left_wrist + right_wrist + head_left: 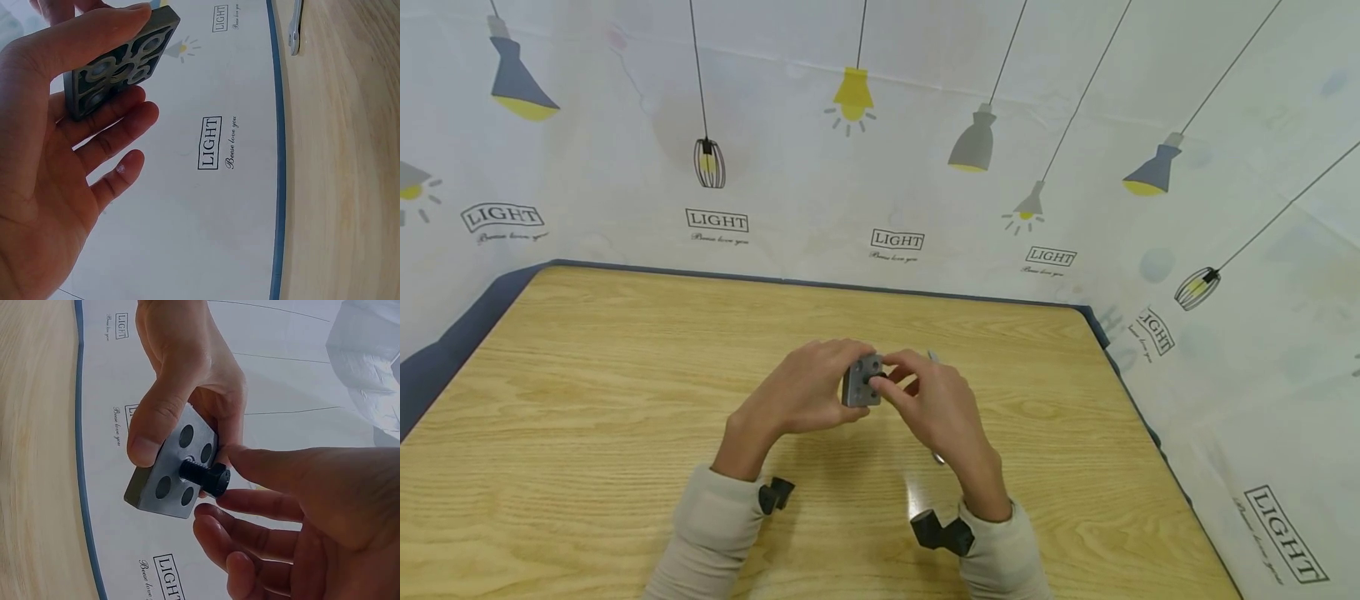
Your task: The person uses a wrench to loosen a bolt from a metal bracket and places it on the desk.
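Note:
My left hand (808,385) grips a small grey metal block (863,392) by its edges, held up over the table. Several round holes show on its face in the right wrist view, and its back (125,70) has recessed shapes. A black hex bolt (203,475) stands in the block's middle hole, with part of its thread and its head sticking out. My right hand (936,408) pinches the bolt head between thumb and forefinger; its other fingers (250,540) are loosely bent below.
On the wooden table (625,433), a metal wrench (295,28) lies beneath my right hand, mostly hidden in the head view. A printed white wall covering (775,167) stands behind the table and to its right. Black camera mounts (942,533) sit at both sleeves.

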A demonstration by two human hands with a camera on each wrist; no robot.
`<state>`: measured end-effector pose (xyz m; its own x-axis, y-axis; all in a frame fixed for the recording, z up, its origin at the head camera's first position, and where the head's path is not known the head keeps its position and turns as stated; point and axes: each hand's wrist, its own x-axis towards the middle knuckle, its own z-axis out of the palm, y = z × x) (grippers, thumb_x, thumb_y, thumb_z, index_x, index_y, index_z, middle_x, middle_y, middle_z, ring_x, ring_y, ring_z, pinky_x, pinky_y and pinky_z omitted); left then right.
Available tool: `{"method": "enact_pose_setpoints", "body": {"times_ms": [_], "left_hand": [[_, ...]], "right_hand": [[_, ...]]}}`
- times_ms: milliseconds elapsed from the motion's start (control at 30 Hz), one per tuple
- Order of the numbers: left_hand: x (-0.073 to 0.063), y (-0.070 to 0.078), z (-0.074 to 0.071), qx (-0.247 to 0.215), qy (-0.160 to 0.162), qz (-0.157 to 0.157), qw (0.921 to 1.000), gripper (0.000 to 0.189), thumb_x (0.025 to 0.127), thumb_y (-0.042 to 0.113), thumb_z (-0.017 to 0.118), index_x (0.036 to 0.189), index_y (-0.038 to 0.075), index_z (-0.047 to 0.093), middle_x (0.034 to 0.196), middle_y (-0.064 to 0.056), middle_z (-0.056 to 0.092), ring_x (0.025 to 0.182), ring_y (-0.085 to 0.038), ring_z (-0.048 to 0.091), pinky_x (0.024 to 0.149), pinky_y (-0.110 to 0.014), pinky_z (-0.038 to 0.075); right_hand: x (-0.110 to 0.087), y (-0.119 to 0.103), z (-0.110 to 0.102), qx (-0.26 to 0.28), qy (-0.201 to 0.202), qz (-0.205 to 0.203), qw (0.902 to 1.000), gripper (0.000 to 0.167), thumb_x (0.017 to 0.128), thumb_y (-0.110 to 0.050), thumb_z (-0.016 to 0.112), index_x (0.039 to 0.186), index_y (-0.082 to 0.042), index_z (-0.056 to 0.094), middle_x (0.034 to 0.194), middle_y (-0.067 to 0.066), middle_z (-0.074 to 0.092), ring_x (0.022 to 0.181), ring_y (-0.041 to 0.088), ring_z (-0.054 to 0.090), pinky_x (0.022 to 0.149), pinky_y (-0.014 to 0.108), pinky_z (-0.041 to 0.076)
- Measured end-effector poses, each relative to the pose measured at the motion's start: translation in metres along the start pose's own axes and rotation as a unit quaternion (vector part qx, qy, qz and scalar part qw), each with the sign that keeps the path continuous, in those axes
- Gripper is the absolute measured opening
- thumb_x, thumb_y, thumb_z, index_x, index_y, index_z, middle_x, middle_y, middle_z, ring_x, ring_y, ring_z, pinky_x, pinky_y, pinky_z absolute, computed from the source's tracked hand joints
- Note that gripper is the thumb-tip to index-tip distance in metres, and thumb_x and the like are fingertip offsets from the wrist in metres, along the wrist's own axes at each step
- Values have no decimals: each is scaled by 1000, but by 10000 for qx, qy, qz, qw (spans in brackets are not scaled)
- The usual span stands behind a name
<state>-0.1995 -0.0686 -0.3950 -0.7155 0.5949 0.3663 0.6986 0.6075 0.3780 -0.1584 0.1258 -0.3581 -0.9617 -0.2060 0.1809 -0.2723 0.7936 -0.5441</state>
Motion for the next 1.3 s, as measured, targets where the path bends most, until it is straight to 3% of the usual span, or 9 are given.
{"method": "enact_pose_setpoints", "body": {"times_ms": [233,1300], "left_hand": [[1,0,1,14,-17,17,10000,69,75,34,87,132,8,59,122,-4,67,104,-21,65,92,-43,53],[1,0,0,-52,-54,0,10000,68,75,33,87,132,9,59,122,-4,67,103,-20,65,94,-44,52]], "right_hand": [[-1,0,0,7,58,120,9999,19,92,-31,70,104,-17,75,90,-3,73,78,16,68,66,33,55],[0,1,0,-11,26,-269,9996,21,86,-19,77,106,-13,74,94,1,73,76,18,70,63,32,55]]}}
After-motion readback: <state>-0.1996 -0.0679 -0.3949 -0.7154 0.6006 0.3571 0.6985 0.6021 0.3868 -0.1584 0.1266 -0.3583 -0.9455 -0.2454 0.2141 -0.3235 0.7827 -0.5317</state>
